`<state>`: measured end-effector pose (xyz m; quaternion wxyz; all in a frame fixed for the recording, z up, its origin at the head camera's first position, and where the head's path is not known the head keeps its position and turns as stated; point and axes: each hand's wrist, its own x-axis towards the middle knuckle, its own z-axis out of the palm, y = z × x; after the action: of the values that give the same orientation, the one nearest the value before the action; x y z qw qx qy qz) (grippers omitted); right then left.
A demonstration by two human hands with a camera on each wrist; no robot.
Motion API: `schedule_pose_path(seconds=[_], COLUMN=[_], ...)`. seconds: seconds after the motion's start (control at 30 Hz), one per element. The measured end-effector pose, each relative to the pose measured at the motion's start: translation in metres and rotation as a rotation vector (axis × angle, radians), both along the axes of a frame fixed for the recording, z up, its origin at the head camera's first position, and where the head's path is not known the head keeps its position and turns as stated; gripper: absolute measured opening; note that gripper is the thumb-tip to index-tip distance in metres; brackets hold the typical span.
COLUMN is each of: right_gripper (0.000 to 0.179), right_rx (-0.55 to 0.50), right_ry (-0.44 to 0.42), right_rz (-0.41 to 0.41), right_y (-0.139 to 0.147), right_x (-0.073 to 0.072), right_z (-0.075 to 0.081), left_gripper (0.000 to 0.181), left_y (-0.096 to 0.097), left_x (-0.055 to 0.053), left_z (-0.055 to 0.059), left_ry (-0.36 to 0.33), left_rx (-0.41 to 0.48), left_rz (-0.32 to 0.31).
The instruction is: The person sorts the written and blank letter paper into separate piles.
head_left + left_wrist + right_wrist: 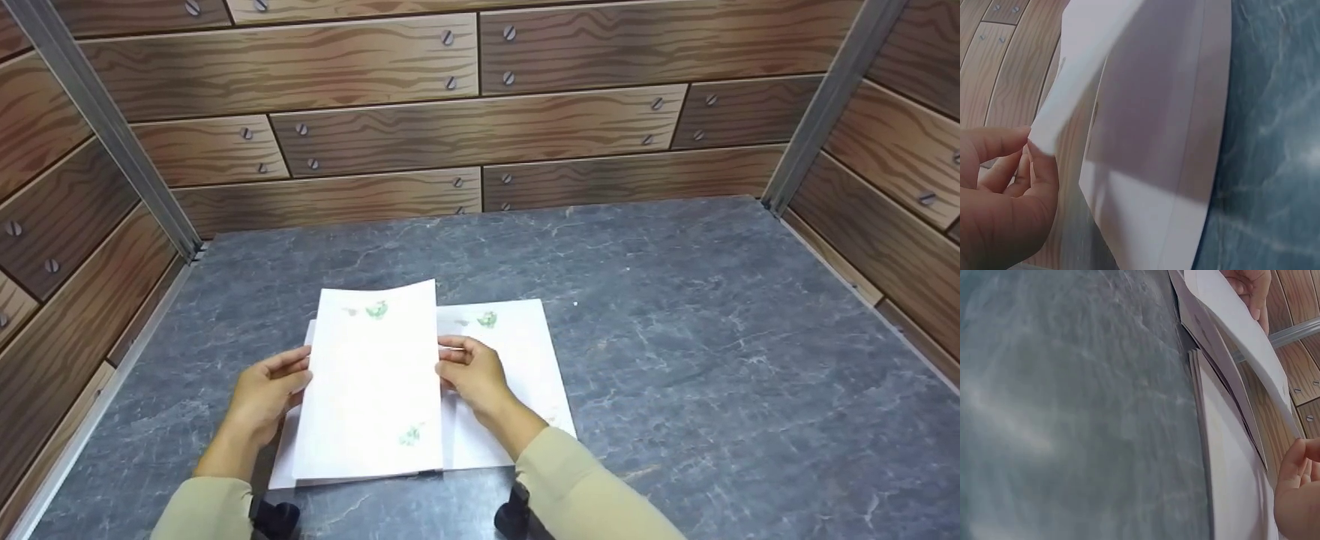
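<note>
A white sheet of paper (pixel 367 375) with small green prints near its top and bottom is held up over other paper. My left hand (pixel 259 397) pinches its left edge between thumb and fingers; the left wrist view shows that grip, with the sheet's edge (pixel 1053 124) between the fingertips. On the opposite edge my right hand (pixel 478 379) pinches the same sheet. Below, white paper (pixel 282 474) lies mostly hidden at the left. Beside it rests more white paper (pixel 525 375) with a green print, layered at its edge in the right wrist view.
A dark grey marbled tabletop (pixel 712 360) extends around the papers. Wood-patterned panels (pixel 375 67) stand at the back and both sides, with metal posts (pixel 112 127) at the corners. Tiny white specks lie on the table right of the papers.
</note>
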<state>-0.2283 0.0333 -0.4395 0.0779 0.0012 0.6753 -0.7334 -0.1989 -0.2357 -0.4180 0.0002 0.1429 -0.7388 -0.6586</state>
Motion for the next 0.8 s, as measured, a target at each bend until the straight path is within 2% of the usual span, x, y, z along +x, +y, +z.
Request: schedule_pose_path(seconds=[0.23, 0.5, 0.8], right_gripper=[0.037, 0.036, 0.036], right_rx=[0.018, 0.012, 0.031], right_ry=[-0.018, -0.015, -0.002], right_rz=[0.019, 0.022, 0.016], right_y=[-0.006, -0.014, -0.021], right_x=[0.002, 0.002, 0.002], right_z=[-0.001, -0.001, -0.006], left_gripper=[0.046, 0.047, 0.046], left_y=[-0.007, -0.014, -0.017], left_x=[0.003, 0.005, 0.005], left_z=[0.001, -0.002, -0.003], left_ry=[-0.006, 0.004, 0.007], left_rx=[-0.021, 0.029, 0.026], left_rz=[-0.018, 0.012, 0.028])
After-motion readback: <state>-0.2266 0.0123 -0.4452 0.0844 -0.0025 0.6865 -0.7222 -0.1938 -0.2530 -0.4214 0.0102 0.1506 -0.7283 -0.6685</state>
